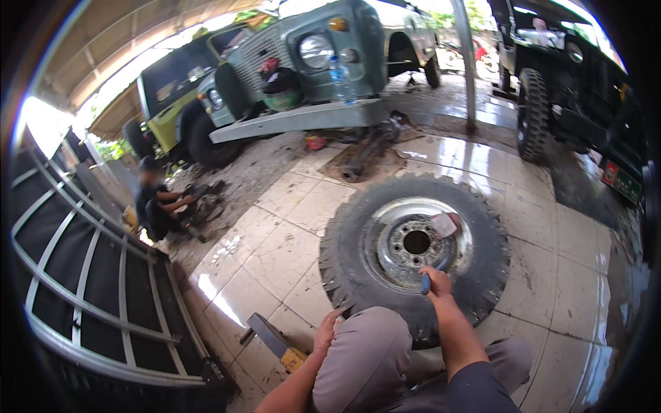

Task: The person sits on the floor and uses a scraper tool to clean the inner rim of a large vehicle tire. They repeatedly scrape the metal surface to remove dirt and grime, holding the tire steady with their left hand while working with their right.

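Note:
A large knobbly tyre [351, 227] on a worn, patchy steel rim [385, 268] lies flat on the tiles before me. My right hand [438, 282] is over its near side, fingers wrapped round the blue handle of a tool [425, 283]. The tool's working end cannot be made out. A reddish pad or scraper-like piece [446, 224] rests on the rim's right side. My left hand [327, 332] lies along my bent knee close to the tyre's near left edge, its fingers stretched out and partly hidden by the knee.
Left of my knee sits a grey and yellow tool or block [275, 341]. Beyond the tyre, a greasy axle part [375, 146] lies on cardboard. A vehicle bumper [296, 120] carries a water bottle [342, 81]. A person [162, 203] squats at left near a black metal-framed panel [89, 275].

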A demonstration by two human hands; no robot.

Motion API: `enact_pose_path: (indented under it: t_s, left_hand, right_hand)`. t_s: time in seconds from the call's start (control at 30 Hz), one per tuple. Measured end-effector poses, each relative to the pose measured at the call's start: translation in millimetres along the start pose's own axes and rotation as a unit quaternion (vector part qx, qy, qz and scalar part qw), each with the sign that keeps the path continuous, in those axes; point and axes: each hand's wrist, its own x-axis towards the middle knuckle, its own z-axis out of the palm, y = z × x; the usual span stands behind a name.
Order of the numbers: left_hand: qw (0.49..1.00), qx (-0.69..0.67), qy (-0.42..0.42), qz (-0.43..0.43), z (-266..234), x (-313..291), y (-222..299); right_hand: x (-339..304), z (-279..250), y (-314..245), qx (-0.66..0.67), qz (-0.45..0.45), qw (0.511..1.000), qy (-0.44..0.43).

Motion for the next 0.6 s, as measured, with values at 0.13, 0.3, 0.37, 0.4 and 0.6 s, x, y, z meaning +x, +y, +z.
enact_pose_path:
  t_s: [0.13, 0.3, 0.37, 0.4, 0.6]
  left_hand:
    - [0.998, -0.046, 0.016, -0.042, -35, 13, 53]
    - [0.999, -0.035, 0.027, 0.019, -90, 40, 86]
    - [0.998, -0.021, 0.058, 0.027, -117, 51, 90]
    - [0.996, -0.013, 0.085, 0.034, -132, 60, 90]
    - [0.982, -0.066, 0.176, 0.033, -153, 143, 142]
  right_hand:
    - [-2, 7, 17, -0.069, -0.031, 0.995, 0.060]
    - [2, 10, 7, -0.068, -0.001, 0.997, 0.024]
    - [-3, 12, -6, -0.067, -0.008, 0.997, 0.030]
    - [-5, 14, -12, -0.055, -0.008, 0.998, 0.043]
    - [-37, 0, -7, -0.072, -0.045, 0.993, -0.081]
